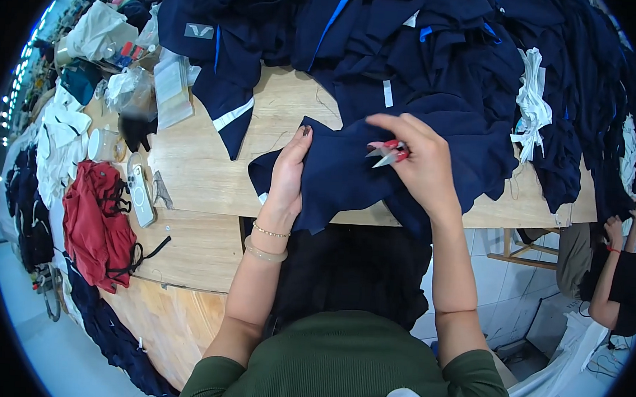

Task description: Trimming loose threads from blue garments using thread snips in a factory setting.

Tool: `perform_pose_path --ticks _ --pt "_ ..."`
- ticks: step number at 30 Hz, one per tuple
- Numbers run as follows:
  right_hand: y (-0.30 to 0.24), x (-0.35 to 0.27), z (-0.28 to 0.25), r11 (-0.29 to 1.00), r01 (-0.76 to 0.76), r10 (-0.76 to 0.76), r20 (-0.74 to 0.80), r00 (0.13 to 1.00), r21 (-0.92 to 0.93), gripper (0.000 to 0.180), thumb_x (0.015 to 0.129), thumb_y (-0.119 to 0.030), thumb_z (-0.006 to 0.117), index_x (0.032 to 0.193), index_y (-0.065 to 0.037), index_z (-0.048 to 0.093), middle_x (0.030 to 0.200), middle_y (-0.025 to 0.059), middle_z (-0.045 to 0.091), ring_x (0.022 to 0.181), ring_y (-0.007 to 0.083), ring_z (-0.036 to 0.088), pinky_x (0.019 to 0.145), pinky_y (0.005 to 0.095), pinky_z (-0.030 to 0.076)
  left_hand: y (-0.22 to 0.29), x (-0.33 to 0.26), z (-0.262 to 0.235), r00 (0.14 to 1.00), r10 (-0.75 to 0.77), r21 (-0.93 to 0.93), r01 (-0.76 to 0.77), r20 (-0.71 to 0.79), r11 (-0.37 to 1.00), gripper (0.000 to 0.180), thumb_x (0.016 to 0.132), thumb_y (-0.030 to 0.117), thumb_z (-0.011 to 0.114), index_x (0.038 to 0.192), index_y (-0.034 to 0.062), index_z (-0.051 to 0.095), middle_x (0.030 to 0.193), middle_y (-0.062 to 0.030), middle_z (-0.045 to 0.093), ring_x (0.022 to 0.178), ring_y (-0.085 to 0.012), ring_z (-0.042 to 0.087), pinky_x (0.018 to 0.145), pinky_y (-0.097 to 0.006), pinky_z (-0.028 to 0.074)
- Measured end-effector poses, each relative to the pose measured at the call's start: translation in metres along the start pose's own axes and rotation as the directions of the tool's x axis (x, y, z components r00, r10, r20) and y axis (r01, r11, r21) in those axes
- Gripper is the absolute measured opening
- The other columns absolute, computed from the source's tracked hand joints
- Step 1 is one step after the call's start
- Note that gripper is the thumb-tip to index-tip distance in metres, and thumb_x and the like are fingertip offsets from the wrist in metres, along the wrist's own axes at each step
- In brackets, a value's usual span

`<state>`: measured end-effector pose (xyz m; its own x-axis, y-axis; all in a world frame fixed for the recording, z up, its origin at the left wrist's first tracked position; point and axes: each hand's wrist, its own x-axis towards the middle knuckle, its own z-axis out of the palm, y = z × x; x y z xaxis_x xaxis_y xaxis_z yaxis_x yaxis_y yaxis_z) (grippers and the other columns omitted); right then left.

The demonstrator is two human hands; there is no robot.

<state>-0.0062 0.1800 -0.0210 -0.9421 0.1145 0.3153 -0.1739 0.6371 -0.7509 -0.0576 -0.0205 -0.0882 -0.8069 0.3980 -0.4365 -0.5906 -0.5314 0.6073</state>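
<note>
A navy blue garment piece (348, 168) lies spread over the front of the wooden table, part of it hanging past the edge toward my lap. My left hand (288, 172) grips its left side, thumb on top and the other fingers hidden under the cloth. Above the middle of the cloth, my right hand (424, 164) holds small thread snips with red handles (395, 151). Their silver blades point left and stand slightly apart. The index finger of that hand stretches out to the left, away from the snips.
Navy garments with blue and white strips (369, 39) are heaped along the table's far side. A bundle of white strips (533, 109) lies at right. On the left are a red garment (99, 223), a phone (141, 193), a jar (105, 146) and plastic bags (131, 92). Another person (619, 279) sits at far right.
</note>
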Motion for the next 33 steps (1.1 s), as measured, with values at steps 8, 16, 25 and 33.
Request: perform_pose_path --ticks 8,16,25,33 --pt "0.028 0.003 -0.026 0.901 -0.030 0.214 -0.382 0.899 0.433 0.010 0.092 -0.008 0.063 0.088 0.001 0.066 0.083 0.0026 0.065 0.077 0.0081 0.060 0.073 0.0208 0.048 0.009 0.000 -0.006 0.994 0.010 -0.017 -0.008 0.109 1.000 0.048 0.101 0.020 0.047 0.141 -0.0024 0.036 0.118 -0.0119 0.060 0.102 -0.0180 0.062 0.091 -0.028 0.050" --pt "0.057 -0.029 -0.094 0.958 -0.216 0.280 -0.450 0.848 0.189 0.039 0.085 0.005 0.064 0.123 -0.003 0.062 0.113 0.0065 0.062 0.094 0.0108 0.060 0.083 0.0232 0.051 0.016 0.012 -0.027 0.999 0.012 -0.040 -0.011 0.043 0.999 0.040 0.100 0.021 0.049 0.133 -0.0017 0.047 0.112 -0.0114 0.063 0.099 -0.0188 0.064 0.088 -0.028 0.052" --pt "0.031 0.002 -0.046 0.991 0.023 -0.026 -0.022 0.999 -0.135 0.039 0.073 0.004 0.069 0.110 -0.007 0.065 0.108 0.0072 0.065 0.069 0.0172 0.059 0.061 0.0250 0.046 0.050 0.000 0.016 0.995 0.022 0.000 -0.022 0.100 1.000 0.029 0.100 0.026 0.049 0.113 0.0025 0.059 0.106 -0.0115 0.066 0.091 -0.0196 0.067 0.083 -0.031 0.055" --pt "-0.094 0.088 -0.192 0.831 0.297 -0.295 0.080 0.952 -0.470 0.016 0.090 -0.019 0.065 0.100 -0.008 0.068 0.085 0.0040 0.065 0.078 0.0092 0.060 0.070 0.0223 0.047 0.167 -0.027 0.139 0.706 0.628 0.250 -0.706 0.327 0.663 0.026 0.100 0.023 0.049 0.112 0.0014 0.057 0.106 -0.0108 0.066 0.083 -0.0143 0.063 0.077 -0.026 0.050"
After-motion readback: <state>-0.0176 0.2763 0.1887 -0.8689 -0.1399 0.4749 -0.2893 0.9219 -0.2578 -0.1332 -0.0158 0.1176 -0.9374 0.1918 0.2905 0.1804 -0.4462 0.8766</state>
